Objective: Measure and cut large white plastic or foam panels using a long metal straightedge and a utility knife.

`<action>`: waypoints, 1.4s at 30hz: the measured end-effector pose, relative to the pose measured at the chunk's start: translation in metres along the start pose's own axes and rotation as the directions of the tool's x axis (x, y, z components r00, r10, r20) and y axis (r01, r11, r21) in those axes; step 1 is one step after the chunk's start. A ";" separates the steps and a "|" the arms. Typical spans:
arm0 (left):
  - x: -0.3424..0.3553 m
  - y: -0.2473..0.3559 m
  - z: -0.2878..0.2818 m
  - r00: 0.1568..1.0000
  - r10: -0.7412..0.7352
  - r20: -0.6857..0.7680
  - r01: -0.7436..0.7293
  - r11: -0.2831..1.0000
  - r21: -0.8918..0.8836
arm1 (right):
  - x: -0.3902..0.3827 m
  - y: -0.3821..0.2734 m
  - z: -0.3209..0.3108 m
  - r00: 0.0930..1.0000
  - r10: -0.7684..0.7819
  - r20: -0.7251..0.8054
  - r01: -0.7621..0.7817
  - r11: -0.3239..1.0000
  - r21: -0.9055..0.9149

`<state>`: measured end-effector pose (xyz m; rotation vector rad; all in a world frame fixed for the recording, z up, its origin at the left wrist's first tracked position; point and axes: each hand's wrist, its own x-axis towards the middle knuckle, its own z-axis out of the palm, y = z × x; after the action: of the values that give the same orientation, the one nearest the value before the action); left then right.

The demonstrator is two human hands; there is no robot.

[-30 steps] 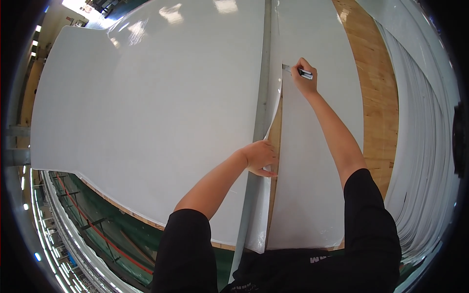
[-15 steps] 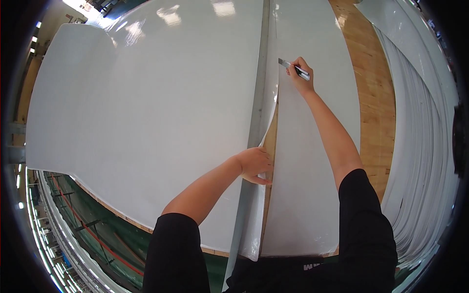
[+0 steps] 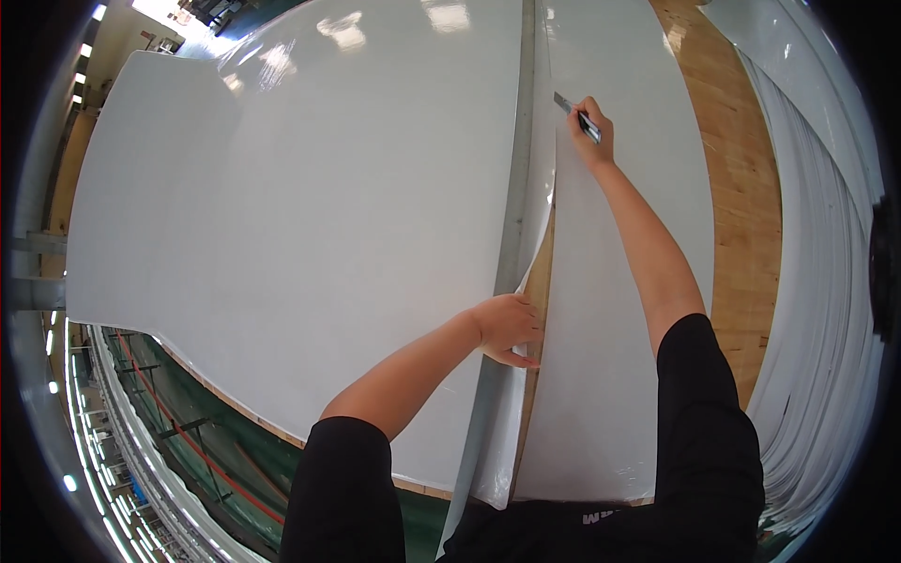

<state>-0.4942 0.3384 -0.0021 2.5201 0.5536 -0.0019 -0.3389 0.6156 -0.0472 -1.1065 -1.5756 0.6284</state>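
In my right hand [image 3: 593,133] I grip a utility knife [image 3: 589,127], its blade pointing up and left beside a long metal straightedge [image 3: 511,216]. Beneath it lies a glossy white sheet [image 3: 300,216], cut along a line that runs down from near the blade. Whether the blade tip touches the sheet I cannot tell. My left hand [image 3: 511,328] lies across the straightedge, fingers stretched over the parted strip beside the cut. Through the gap shows a narrow wedge of brown wood [image 3: 539,277].
Bare wooden tabletop [image 3: 741,216] runs along the right, with a thick stack of white sheets [image 3: 817,281] beyond it. At lower left, a green surface [image 3: 216,441] with a red bar [image 3: 202,450] lies below the table edge.
My right hand and the knife have moved slightly farther up along the straightedge. My left hand keeps its place on it. The whole view has shifted a little.
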 end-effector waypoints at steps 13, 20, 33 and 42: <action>0.008 0.000 -0.007 0.999 0.030 -0.026 -0.029 0.998 0.047 | -0.113 -0.052 -0.070 0.944 0.105 -0.314 -0.078 0.992 0.098; 0.013 0.011 0.006 0.997 0.056 -0.043 -0.048 0.984 0.174 | -0.381 -0.142 -0.288 0.998 -0.055 -0.043 0.013 0.754 -0.657; 0.014 0.060 0.014 0.849 -0.467 -0.247 0.529 0.735 0.425 | -0.505 -0.198 -0.353 0.875 0.425 -0.230 -0.469 0.635 -0.614; -0.011 0.074 0.036 0.698 -0.546 -0.464 0.705 0.638 0.310 | -0.502 -0.176 -0.370 0.787 0.489 -0.377 -0.616 0.661 -0.429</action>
<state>-0.4720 0.2595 0.0072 2.6259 1.7711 0.0260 -0.0433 0.0400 -0.0169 -2.0684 -1.2115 0.4258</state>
